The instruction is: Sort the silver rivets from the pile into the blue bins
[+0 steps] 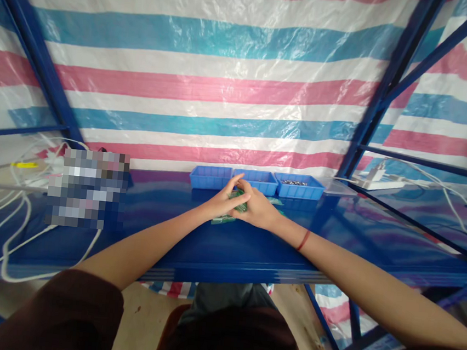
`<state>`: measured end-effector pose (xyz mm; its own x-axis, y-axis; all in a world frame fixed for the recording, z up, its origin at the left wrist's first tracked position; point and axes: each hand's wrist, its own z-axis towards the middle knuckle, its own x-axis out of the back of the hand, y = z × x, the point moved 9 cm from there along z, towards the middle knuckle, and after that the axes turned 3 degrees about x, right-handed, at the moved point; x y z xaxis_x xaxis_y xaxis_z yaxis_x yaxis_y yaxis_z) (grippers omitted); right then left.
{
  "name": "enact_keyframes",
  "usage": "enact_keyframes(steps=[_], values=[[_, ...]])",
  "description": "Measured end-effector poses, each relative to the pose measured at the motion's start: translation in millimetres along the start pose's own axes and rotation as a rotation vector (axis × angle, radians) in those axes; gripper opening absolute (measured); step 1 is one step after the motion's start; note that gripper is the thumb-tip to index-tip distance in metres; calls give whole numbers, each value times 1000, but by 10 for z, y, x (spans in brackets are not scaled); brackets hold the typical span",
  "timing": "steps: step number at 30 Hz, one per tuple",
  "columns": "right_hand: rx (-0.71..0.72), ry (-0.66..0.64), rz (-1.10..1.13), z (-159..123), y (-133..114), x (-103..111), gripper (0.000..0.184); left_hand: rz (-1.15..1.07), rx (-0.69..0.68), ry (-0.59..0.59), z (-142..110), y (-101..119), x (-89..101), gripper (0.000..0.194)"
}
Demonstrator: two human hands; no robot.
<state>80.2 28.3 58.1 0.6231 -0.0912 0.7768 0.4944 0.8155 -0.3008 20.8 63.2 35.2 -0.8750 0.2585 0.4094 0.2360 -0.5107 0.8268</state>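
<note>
My left hand [227, 201] and my right hand [258, 206] meet over the middle of the blue table, fingertips together and thumbs crossing. The fingers of both are closed; what they hold, if anything, is hidden. Green, partly see-through flat pieces [221, 219] lie under and beside the hands, and some green shows in the gap between them. Too little of these pieces is visible to tell their kind. Just behind my hands stands the middle blue bin [263, 186], partly covered by my fingers.
The left blue bin [210, 178] and the right blue bin [298, 189], with small shiny metal parts, flank the middle one. White cables [27, 210] run over the table's left side, near a pixelated patch. A power strip [377, 179] lies at right. Blue posts [370, 122] frame the table.
</note>
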Motion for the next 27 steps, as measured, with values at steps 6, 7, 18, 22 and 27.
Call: enact_keyframes(steps=[6, 7, 18, 22, 27], values=[[-80, -166, 266, -43, 302, 119, 74, 50, 39, 53, 36, -103, 54, 69], [-118, -121, 252, -31, 415, 206, 65, 44, 53, 52, 44, -134, 61, 67], [-231, -236, -598, 132, 1127, 289, 30, 496, -51, -50, -82, 172, -111, 58], [-249, -87, -535, 211, 987, 472, 28, 547, -15, -102, -107, 126, -192, 70], [-203, 170, -459, 157, 577, 1086, 31, 579, -14, -3, -63, 142, -118, 50]])
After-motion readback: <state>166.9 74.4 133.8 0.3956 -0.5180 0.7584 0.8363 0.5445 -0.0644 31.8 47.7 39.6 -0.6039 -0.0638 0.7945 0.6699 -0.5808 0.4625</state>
